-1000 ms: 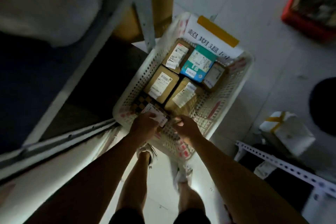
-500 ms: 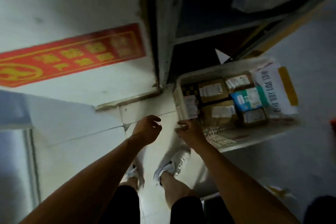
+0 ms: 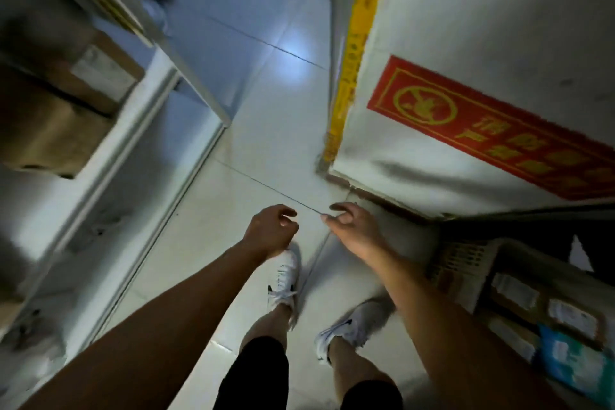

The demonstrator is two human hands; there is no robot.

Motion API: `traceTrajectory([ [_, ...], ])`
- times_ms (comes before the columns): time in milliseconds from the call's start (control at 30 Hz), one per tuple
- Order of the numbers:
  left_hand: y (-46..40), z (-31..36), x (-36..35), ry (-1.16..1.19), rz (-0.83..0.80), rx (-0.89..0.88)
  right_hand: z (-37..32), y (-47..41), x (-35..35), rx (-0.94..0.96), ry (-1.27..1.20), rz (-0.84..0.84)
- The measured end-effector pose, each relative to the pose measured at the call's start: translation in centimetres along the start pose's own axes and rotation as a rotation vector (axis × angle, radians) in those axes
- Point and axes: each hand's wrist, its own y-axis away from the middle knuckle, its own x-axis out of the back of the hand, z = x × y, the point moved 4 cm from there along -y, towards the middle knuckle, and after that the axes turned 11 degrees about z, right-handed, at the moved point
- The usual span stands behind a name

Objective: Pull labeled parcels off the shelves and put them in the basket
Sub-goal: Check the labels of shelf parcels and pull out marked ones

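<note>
The white perforated basket [image 3: 466, 260] sits on the floor at the lower right, partly cut off by the frame edge. Several labeled cardboard parcels [image 3: 572, 319] and a blue-green parcel [image 3: 565, 363] lie inside it. My left hand [image 3: 271, 230] and my right hand [image 3: 349, 226] hang over the tiled floor to the left of the basket, fingers loosely curled, holding nothing. Brown cardboard parcels [image 3: 60, 116] with a white label stand on the shelf at the left.
A white metal shelf unit [image 3: 133, 143] runs along the left. A white wall corner with a red sign [image 3: 499, 130] and a yellow strip [image 3: 352, 50] stands at the right. Pale floor tiles [image 3: 259, 83] stretch ahead between them. My feet in white shoes are below.
The view has swung left, away from the basket, which slid to the lower right. Both hands left the basket rim and now hang free over the floor.
</note>
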Motion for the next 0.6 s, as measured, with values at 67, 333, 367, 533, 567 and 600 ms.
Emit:
traceTrajectory([
  [67, -0.8, -2.1, 3.1, 0.095, 0.081, 0.055, -2.9, -0.8, -3.1, 0.05, 0.036, -0.061],
  [333, -3.3, -10.1, 13.1, 0.336, 0.34, 0.26, -12.8, -1.6, -14.1, 0.226, -0.047, -0.221],
  [367, -3.5, -11.1, 14.2, 0.362, 0.363, 0.291, -13.8, -1.6, -15.3, 0.243, -0.042, -0.236],
  [533, -4.7, -15.4, 18.8, 0.493, 0.452, 0.427, -17.7, -1.3, -22.1, 0.319, 0.031, -0.31],
  [567, -4.8, -16.1, 19.7, 0.509, 0.477, 0.44, -18.4, -1.3, -23.4, 0.332, 0.043, -0.325],
  [600, -5.1, -16.8, 20.5, 0.534, 0.504, 0.452, -19.1, -1.3, -24.8, 0.345, 0.051, -0.341],
])
